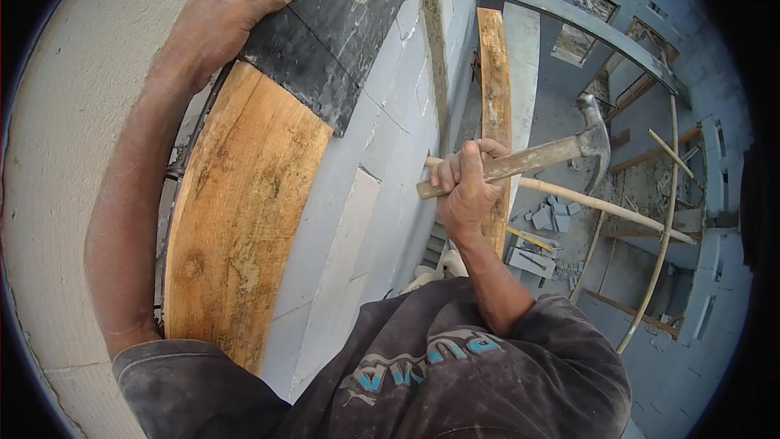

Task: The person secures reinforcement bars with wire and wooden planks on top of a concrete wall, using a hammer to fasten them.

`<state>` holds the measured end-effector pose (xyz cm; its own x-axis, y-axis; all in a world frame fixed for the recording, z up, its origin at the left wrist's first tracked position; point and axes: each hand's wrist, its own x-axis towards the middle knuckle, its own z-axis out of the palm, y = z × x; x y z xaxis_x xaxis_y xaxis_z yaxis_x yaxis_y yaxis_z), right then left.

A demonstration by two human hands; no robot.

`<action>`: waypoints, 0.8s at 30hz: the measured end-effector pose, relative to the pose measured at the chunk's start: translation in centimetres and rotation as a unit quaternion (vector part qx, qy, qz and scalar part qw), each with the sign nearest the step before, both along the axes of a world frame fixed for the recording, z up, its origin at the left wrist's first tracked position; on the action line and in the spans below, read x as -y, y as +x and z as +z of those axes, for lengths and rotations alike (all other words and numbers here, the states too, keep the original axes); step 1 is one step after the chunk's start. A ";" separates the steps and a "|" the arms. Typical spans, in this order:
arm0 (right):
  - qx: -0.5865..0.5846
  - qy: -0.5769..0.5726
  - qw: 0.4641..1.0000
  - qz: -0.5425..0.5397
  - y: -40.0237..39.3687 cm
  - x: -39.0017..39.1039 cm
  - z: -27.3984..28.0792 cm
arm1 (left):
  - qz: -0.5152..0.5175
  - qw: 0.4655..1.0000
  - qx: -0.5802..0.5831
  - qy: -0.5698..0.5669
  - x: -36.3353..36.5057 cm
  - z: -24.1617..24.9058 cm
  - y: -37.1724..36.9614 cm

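Note:
In the head view my right hand [471, 187] is closed round the wooden handle of a claw hammer [543, 156]. The hammer's metal head points to the right, away from the wall. My left hand [223, 20] reaches up to the top left, thumb and fingers pinched together at the edge of a dark, mortar-stained board [321, 57]. A small rusty bit of metal or wire shows by the thumb tip; what the fingers grip is too small to make out. Below the dark board, a wooden plank [244, 211] lies along the block wall, its upper end against the board.
A grey block wall [357, 211] runs beside me. To the right stand another plank [494, 73], a bamboo pole [601, 197] and more bamboo scaffolding [668, 219]. Broken blocks [556, 215] lie on the floor far below. A rough concrete surface [73, 154] is on the left.

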<state>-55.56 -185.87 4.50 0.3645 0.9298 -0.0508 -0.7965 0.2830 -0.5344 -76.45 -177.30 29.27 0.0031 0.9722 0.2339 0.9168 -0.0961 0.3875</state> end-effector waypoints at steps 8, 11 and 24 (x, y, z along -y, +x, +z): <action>0.211 -0.104 0.890 0.390 1.1 0.7 -1.9 | -0.003 1.000 0.019 -0.003 -0.2 0.0 -0.2; 0.092 -0.048 0.983 0.154 -0.9 0.6 -2.5 | -0.005 1.000 0.001 -0.007 -0.2 0.0 -0.5; 0.200 -0.054 0.943 0.261 -0.9 -0.4 -4.9 | 0.026 0.999 -0.026 -0.008 0.1 0.0 -0.2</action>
